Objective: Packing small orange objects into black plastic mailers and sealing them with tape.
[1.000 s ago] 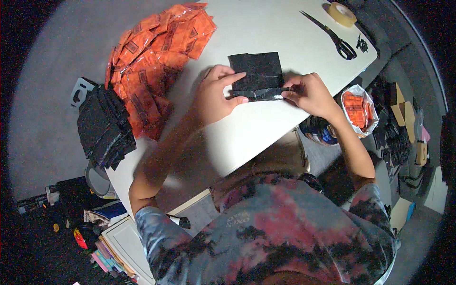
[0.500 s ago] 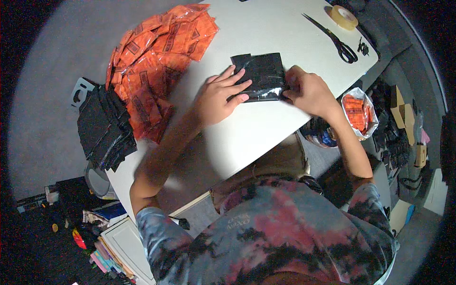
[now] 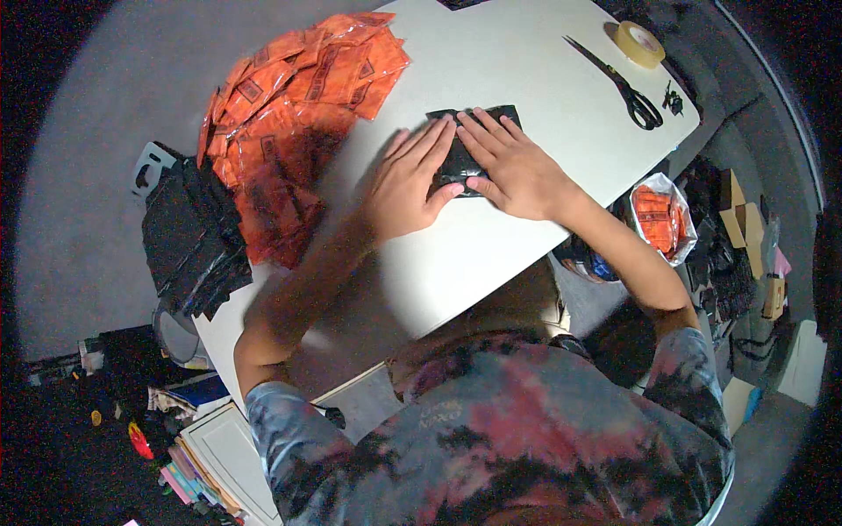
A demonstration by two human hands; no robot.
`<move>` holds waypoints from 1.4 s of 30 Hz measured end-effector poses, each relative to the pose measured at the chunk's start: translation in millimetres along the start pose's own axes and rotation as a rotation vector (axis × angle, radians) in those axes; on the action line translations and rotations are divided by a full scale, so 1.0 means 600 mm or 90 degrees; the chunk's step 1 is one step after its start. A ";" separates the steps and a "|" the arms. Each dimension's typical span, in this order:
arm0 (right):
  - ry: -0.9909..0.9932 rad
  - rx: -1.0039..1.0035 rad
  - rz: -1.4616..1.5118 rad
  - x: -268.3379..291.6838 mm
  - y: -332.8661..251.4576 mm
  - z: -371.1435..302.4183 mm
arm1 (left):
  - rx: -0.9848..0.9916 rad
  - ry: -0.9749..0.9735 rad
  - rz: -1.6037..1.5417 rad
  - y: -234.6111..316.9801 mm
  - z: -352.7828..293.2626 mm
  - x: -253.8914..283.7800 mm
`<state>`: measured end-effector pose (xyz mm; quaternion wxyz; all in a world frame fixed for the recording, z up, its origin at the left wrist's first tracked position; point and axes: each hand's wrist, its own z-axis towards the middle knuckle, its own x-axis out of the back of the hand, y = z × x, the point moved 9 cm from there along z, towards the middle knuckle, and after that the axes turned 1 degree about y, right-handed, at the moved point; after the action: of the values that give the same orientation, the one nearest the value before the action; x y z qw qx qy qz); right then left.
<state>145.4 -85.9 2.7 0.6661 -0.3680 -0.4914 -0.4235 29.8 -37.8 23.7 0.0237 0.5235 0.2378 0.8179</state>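
A black glossy plastic packet (image 3: 458, 167) lies flat on the white table (image 3: 474, 250). My left hand (image 3: 410, 180) rests across its left side, fingers stretched out. From the right, my right hand (image 3: 516, 168) lies flat over the packet's other side, fingers extended, the two hands' thumbs close together at its near edge. Much of the packet is hidden beneath both hands. To the left of my left hand spreads a heap of orange printed packets (image 3: 303, 96) in clear film. Beside that heap, at the table's left edge, is a stack of black plastic bags (image 3: 193, 232).
Black-handled scissors (image 3: 627, 92) lie at the far right of the table, near a roll of yellowish tape (image 3: 640, 44) and a small black object (image 3: 673, 99). Below the right edge stands a white-lined bin (image 3: 662, 219) holding orange packets. Cardboard boxes (image 3: 745, 228) stand farther right.
My right hand has moved left from the packet's right edge onto its top, and its fingers have gone from curled to flat. My left hand stays on the packet's left side.
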 end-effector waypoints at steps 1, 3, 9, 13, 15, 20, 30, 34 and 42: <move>-0.002 0.001 -0.006 -0.001 -0.002 0.002 | -0.034 0.010 0.092 0.007 0.005 0.006; -0.006 0.003 -0.011 -0.001 -0.005 0.003 | -0.065 0.020 0.183 0.006 0.012 0.003; -0.003 -0.011 0.006 0.005 -0.006 0.006 | -0.045 -0.115 0.196 -0.028 0.010 -0.049; -0.014 -0.006 0.012 0.008 -0.004 0.007 | -0.024 -0.137 0.196 -0.031 0.010 -0.048; -0.016 -0.002 0.017 0.009 -0.005 0.008 | -0.025 -0.140 0.200 -0.032 0.011 -0.047; -0.038 -0.029 0.036 -0.002 0.002 0.005 | -0.036 -0.128 0.227 -0.031 0.010 -0.049; -0.038 -0.021 0.073 0.009 0.010 0.005 | -0.018 -0.112 0.209 -0.033 0.007 -0.052; -0.043 -0.027 0.029 0.004 0.014 0.001 | -0.022 -0.110 0.248 -0.029 0.011 -0.053; -0.037 -0.032 0.012 0.000 0.007 0.004 | -0.017 -0.101 0.252 -0.026 0.007 -0.049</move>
<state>148.7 -82.3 3.0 0.6461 -0.4011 -0.4965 -0.4186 43.4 -30.8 -6.1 -0.1122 0.6223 0.1167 0.7658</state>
